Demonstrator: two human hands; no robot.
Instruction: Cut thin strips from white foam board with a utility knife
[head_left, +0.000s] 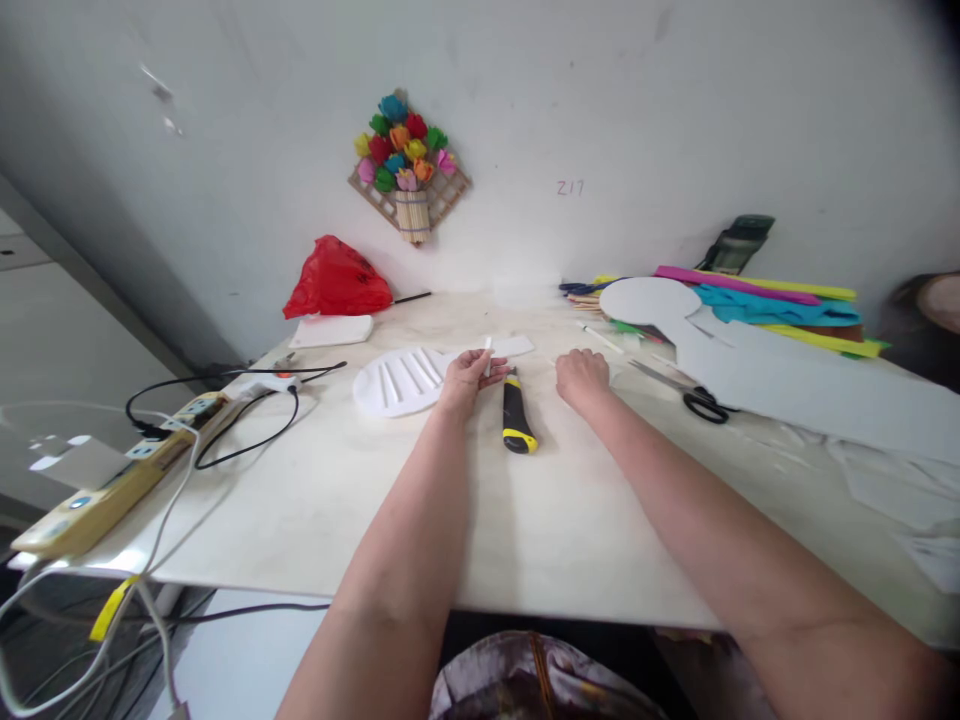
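Observation:
My left hand (471, 378) pinches a small white strip (489, 345) between thumb and fingers. Beside it on the left lies a flat white oval piece (367, 392) with several raised white strips across it. A white flat end (516, 346) shows just past my fingers; whether it belongs to the oval piece is hidden by my hand. My right hand (583, 376) is closed on the tabletop, fingers curled under, and what they hold cannot be made out. Between my hands lies a black and yellow utility knife (517, 412), touched by neither palm.
Black-handled scissors (703, 405) lie right of my right hand, near a large white sheet (795, 385) and coloured paper rolls (780, 305). At left are a power strip (112, 500) with cables, a white box (331, 330) and a red plastic bag (337, 280).

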